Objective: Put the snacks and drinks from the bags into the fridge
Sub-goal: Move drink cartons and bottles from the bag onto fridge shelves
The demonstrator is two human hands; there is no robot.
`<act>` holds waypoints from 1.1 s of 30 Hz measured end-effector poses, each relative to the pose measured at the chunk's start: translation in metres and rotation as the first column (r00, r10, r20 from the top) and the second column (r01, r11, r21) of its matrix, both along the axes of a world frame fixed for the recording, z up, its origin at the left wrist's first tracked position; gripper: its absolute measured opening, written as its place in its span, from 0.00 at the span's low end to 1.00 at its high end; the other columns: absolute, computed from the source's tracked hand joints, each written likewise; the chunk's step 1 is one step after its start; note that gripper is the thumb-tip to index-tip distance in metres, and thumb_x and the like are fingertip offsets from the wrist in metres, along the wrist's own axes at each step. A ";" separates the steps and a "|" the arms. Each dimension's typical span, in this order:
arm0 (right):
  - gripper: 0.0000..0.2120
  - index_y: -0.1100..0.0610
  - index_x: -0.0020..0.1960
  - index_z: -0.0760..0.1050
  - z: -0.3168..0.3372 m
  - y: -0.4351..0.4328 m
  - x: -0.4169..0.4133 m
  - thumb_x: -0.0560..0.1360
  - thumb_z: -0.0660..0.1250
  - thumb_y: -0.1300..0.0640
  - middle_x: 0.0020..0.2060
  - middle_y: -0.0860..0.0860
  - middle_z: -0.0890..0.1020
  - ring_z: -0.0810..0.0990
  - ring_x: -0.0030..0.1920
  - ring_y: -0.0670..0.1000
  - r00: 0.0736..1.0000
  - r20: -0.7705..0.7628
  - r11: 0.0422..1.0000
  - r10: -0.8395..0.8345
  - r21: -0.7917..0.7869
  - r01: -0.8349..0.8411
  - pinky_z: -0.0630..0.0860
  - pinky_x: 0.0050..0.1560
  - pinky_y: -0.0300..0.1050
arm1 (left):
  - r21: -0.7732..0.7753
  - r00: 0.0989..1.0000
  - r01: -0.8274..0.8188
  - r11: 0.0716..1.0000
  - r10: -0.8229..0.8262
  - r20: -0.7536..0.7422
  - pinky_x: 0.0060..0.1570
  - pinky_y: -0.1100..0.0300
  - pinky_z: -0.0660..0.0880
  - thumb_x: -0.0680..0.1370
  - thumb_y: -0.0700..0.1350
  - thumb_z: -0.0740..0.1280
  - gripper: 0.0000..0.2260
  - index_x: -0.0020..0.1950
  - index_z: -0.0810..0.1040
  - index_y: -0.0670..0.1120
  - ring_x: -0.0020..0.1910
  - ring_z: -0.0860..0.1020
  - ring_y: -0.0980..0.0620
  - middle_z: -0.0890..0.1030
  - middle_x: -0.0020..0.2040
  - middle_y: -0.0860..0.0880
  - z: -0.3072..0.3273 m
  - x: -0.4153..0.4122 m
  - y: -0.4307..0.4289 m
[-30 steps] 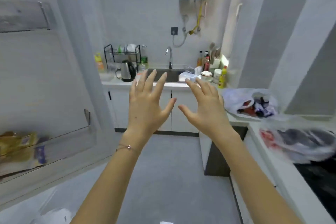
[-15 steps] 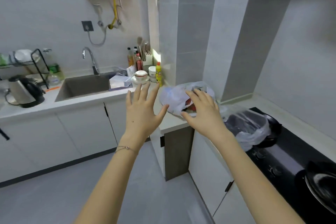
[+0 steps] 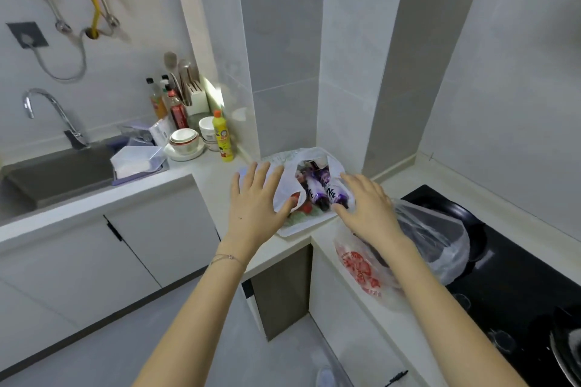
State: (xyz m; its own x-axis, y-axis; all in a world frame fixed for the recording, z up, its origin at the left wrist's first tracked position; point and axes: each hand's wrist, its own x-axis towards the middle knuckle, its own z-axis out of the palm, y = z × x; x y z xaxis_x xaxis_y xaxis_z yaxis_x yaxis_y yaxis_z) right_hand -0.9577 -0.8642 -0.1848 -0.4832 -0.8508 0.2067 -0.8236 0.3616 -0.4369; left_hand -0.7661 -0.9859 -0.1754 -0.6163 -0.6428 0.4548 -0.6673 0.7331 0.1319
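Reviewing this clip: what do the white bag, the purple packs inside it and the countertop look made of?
White bag: thin plastic film, semi-translucent, wrinkled. Purple packs: likely glossy plastic wrap, by their sheen; bottle or pouch, cannot tell. Countertop: smooth pale stone or composite, faint sheen; which one is unclear.

The pale worktop (image 3: 217,185) runs from the sink (image 3: 59,173) on the left round a corner to the black hob (image 3: 518,276) on the right. At the corner lies a white plastic bag (image 3: 287,190), its mouth open on purple bottles (image 3: 317,188). Just beside it, a clear bag (image 3: 440,239) with red print lies partly on the worktop edge, partly on the hob. Near the wall stand a yellow bottle (image 3: 222,138), stacked bowls (image 3: 184,139), white cups (image 3: 206,128), sauce bottles (image 3: 177,107) and a knife block (image 3: 196,98). A clear box (image 3: 138,160) sits at the sink's rim.
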 end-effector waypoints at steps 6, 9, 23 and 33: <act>0.29 0.53 0.75 0.62 -0.030 -0.088 -0.076 0.77 0.65 0.49 0.72 0.52 0.67 0.64 0.71 0.55 0.998 0.056 0.999 0.035 0.028 -0.036 0.65 0.69 0.55 | 0.074 0.997 -0.010 0.997 0.004 0.081 0.67 0.37 0.62 0.76 0.62 0.53 0.30 0.70 0.73 0.47 0.70 0.69 0.38 0.74 0.68 0.45 -0.024 -0.073 -0.085; 0.29 0.52 0.75 0.62 -0.046 -0.127 -0.103 0.77 0.66 0.50 0.72 0.51 0.67 0.64 0.71 0.55 0.994 0.076 0.993 0.077 0.081 -0.083 0.67 0.68 0.54 | 0.116 0.995 0.006 0.993 -0.017 0.099 0.69 0.38 0.59 0.76 0.62 0.52 0.29 0.71 0.72 0.47 0.71 0.68 0.40 0.73 0.69 0.45 -0.038 -0.110 -0.110; 0.27 0.52 0.75 0.63 -0.107 -0.229 -0.174 0.78 0.64 0.53 0.73 0.49 0.65 0.63 0.73 0.51 0.974 0.202 0.963 0.097 0.227 -0.143 0.64 0.69 0.45 | 0.325 0.926 0.260 0.910 -0.330 0.183 0.73 0.46 0.37 0.79 0.55 0.46 0.27 0.77 0.63 0.49 0.79 0.53 0.47 0.63 0.77 0.51 -0.095 -0.218 -0.206; 0.28 0.51 0.74 0.65 -0.139 -0.279 -0.204 0.76 0.67 0.55 0.73 0.48 0.66 0.66 0.71 0.49 0.955 0.285 0.943 0.087 0.286 -0.171 0.67 0.68 0.43 | 0.390 0.787 0.303 0.870 -0.459 0.412 0.73 0.46 0.32 0.83 0.53 0.54 0.25 0.79 0.54 0.53 0.79 0.43 0.51 0.51 0.80 0.54 -0.134 -0.246 -0.273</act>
